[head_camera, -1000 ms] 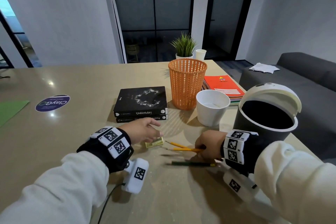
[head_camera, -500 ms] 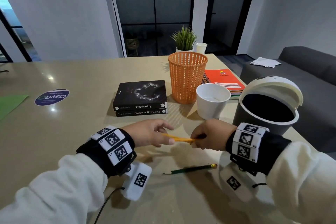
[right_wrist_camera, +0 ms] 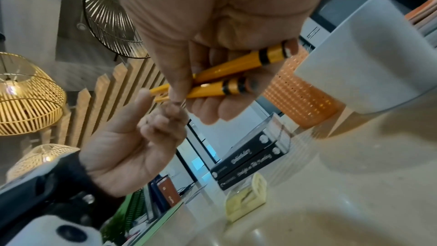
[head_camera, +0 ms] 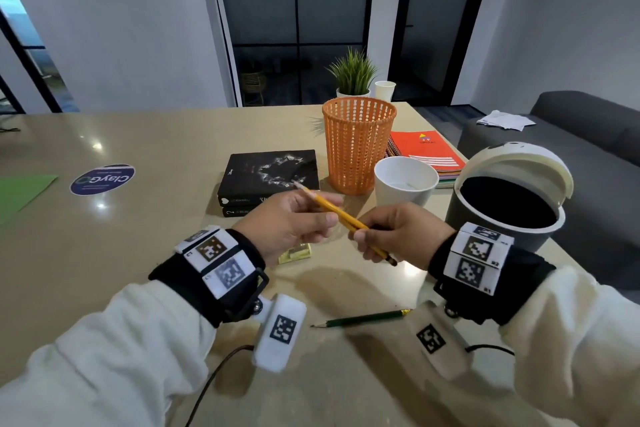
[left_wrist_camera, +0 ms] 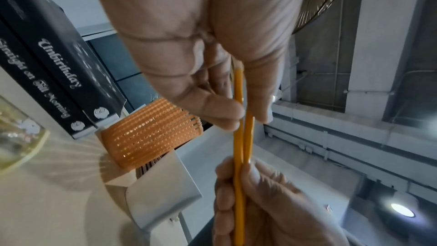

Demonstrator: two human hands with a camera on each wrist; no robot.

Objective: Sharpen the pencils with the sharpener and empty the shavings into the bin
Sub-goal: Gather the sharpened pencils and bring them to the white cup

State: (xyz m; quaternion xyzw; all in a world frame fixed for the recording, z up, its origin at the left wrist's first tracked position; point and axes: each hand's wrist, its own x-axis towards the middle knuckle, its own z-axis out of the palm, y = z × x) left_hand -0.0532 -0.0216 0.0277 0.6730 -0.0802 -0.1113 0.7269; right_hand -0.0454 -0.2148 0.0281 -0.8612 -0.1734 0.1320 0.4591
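Observation:
Two yellow pencils [head_camera: 341,217] are held together above the table, tips up toward the left. My right hand [head_camera: 363,236] grips their eraser ends [right_wrist_camera: 272,57] in curled fingers. My left hand [head_camera: 325,218] pinches the shafts [left_wrist_camera: 238,147] nearer the tips between thumb and fingers. A small clear yellow sharpener [head_camera: 294,253] lies on the table under the left hand, also visible in the right wrist view [right_wrist_camera: 246,199]. A green pencil [head_camera: 363,318] lies loose on the table near me. The dark bin [head_camera: 467,215] with a white swing lid stands open at the right.
A white cup [head_camera: 405,201] stands left of the bin, an orange mesh basket [head_camera: 358,146] behind it. Two black books [head_camera: 270,177] lie stacked at centre, orange notebooks [head_camera: 426,149] at the back right. A round sticker [head_camera: 102,178] and a green sheet [head_camera: 20,191] lie at the left.
My right hand picked the two yellow pencils off the table. My left hand left the sharpener and took hold of them. Both hands have risen, tilting the tips up.

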